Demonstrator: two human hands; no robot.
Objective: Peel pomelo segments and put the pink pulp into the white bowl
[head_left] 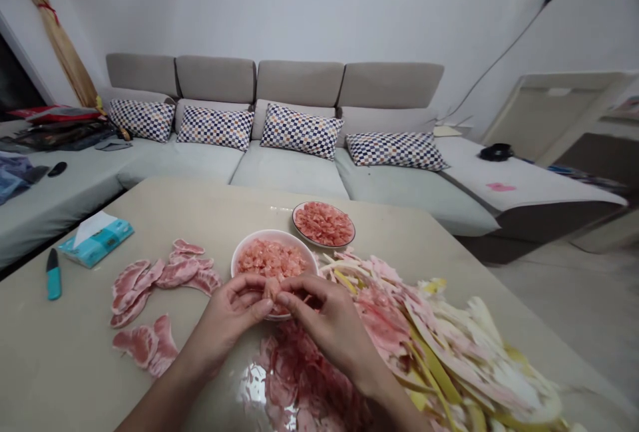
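My left hand (239, 312) and my right hand (324, 309) meet over the near rim of a white bowl (313, 257). Between their fingertips is a small piece of pink pomelo flesh (272, 287), pinched from both sides. Peeled pomelo pulp (272, 255) fills the bowl. Thin pink membrane skins (304, 379) lie heaped on the table under my right forearm, which hides part of them. Left of my left hand, unpeeled pomelo segments (132, 289) lie in a loose curve, with more segments (150, 345) closer to me.
A dark-rimmed plate of pomelo pulp (323, 223) stands behind the bowl. Thick pomelo rind (449, 352) is piled on the right. A knife with a turquoise handle (54, 282) and a tissue pack (102, 242) lie at the left. Beyond the table (210, 202) is a sofa (289, 169).
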